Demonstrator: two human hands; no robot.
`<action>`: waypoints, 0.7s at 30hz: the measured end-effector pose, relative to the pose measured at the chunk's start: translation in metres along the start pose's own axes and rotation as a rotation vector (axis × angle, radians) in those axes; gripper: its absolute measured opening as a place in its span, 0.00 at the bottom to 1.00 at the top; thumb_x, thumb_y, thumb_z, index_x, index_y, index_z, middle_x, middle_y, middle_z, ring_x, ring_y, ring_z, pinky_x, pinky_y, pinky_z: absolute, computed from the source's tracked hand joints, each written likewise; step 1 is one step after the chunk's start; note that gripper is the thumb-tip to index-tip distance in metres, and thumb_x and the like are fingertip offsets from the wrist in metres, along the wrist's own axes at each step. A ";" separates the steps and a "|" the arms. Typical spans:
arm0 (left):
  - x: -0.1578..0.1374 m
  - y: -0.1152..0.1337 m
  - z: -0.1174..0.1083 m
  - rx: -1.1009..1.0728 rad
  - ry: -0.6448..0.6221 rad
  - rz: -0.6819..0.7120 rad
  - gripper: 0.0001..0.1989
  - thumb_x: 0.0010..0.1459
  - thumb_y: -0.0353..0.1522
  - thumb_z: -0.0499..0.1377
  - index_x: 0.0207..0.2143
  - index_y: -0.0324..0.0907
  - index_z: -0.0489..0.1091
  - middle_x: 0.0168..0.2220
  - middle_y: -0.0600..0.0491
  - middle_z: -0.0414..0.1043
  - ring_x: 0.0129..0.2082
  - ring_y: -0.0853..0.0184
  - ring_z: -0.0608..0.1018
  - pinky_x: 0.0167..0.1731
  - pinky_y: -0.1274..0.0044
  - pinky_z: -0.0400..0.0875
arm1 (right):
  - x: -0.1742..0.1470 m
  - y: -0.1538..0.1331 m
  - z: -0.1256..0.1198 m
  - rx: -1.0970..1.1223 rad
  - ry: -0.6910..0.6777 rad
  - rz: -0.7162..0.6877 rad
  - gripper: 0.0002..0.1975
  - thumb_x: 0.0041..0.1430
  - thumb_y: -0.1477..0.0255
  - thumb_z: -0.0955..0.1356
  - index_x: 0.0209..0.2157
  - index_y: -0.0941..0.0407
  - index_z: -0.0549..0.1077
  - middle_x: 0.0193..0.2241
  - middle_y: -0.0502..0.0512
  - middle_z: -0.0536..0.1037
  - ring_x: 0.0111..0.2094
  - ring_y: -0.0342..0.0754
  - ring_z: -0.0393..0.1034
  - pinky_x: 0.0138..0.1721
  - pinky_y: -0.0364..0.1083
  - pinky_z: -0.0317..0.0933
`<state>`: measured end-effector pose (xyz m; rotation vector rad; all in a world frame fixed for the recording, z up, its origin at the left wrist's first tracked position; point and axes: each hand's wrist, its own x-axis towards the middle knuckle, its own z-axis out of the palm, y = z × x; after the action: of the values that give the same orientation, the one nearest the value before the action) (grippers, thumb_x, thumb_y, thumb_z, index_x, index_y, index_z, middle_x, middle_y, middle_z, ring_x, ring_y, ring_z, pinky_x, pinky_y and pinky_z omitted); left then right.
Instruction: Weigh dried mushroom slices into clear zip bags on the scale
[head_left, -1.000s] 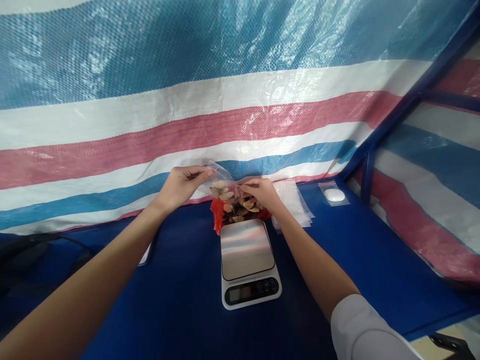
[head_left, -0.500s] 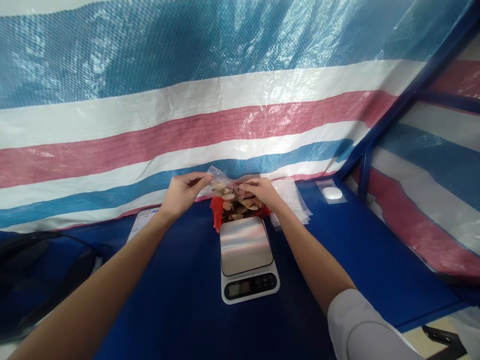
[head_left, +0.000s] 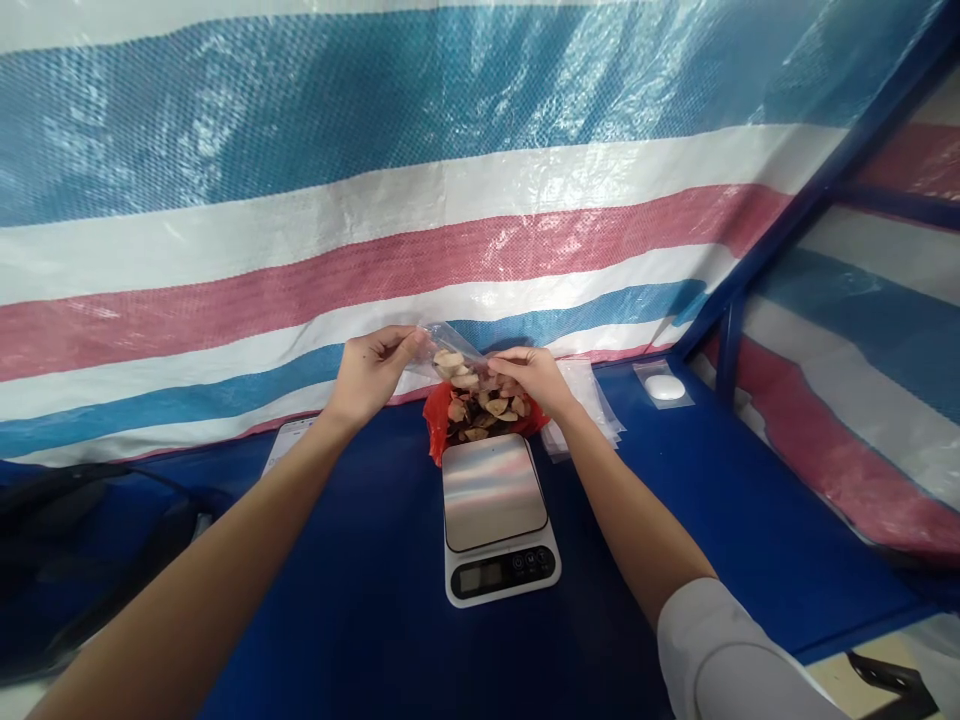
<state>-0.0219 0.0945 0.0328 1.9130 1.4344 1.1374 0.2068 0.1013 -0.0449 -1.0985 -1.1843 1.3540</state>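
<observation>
Between my hands hangs a clear plastic bag point(head_left: 459, 345) with several pale, dried slices in its lower part. My left hand point(head_left: 375, 372) pinches its left upper corner. The fingers of my right hand point(head_left: 529, 375) are closed on its right side. Right below the bag lies an open red plastic bag point(head_left: 438, 425) full of dried brown and tan slices point(head_left: 491, 408). In front of it stands a white digital kitchen scale point(head_left: 499, 515) with a bare metal plate; its display shows no readable figures.
A stack of clear bags point(head_left: 589, 400) lies right of the red bag. Farther right is a white oval object point(head_left: 664, 388) on a small clear packet. A phone point(head_left: 286, 440) rests beside my left forearm, with black straps point(head_left: 97, 540) at far left. Striped sheeting point(head_left: 420, 230) rises behind the blue table point(head_left: 360, 600).
My hands have risen slightly with the clear bag, and it is spread a little wider. More of the slices in the red bag show beneath it.
</observation>
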 end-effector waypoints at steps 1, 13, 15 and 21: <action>0.000 -0.001 0.001 -0.008 0.000 -0.004 0.22 0.57 0.53 0.61 0.37 0.45 0.80 0.38 0.50 0.83 0.41 0.57 0.82 0.46 0.69 0.77 | 0.001 0.001 0.000 -0.010 0.015 -0.016 0.09 0.53 0.66 0.74 0.34 0.56 0.83 0.25 0.50 0.80 0.26 0.43 0.73 0.26 0.41 0.71; -0.005 -0.012 0.005 0.025 -0.060 -0.040 0.25 0.56 0.54 0.60 0.37 0.43 0.80 0.35 0.50 0.83 0.38 0.59 0.83 0.43 0.72 0.78 | 0.004 0.015 0.003 -0.612 0.107 -0.235 0.10 0.61 0.66 0.69 0.32 0.52 0.84 0.27 0.51 0.83 0.29 0.48 0.75 0.35 0.45 0.66; -0.005 -0.013 0.004 0.025 -0.060 -0.042 0.23 0.56 0.53 0.61 0.37 0.43 0.80 0.35 0.50 0.83 0.38 0.58 0.83 0.42 0.72 0.78 | 0.003 0.015 0.007 -0.674 0.122 -0.284 0.10 0.62 0.66 0.69 0.31 0.51 0.84 0.29 0.51 0.84 0.33 0.48 0.76 0.37 0.45 0.65; -0.006 -0.017 -0.001 0.033 -0.037 -0.050 0.23 0.56 0.53 0.61 0.36 0.44 0.79 0.35 0.51 0.83 0.38 0.59 0.83 0.42 0.73 0.78 | 0.001 0.016 0.015 -0.741 0.096 -0.282 0.12 0.62 0.63 0.70 0.28 0.52 0.83 0.28 0.51 0.83 0.30 0.46 0.74 0.34 0.44 0.62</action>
<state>-0.0322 0.0946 0.0181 1.8998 1.4819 1.0565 0.1895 0.1005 -0.0595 -1.4086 -1.7541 0.6338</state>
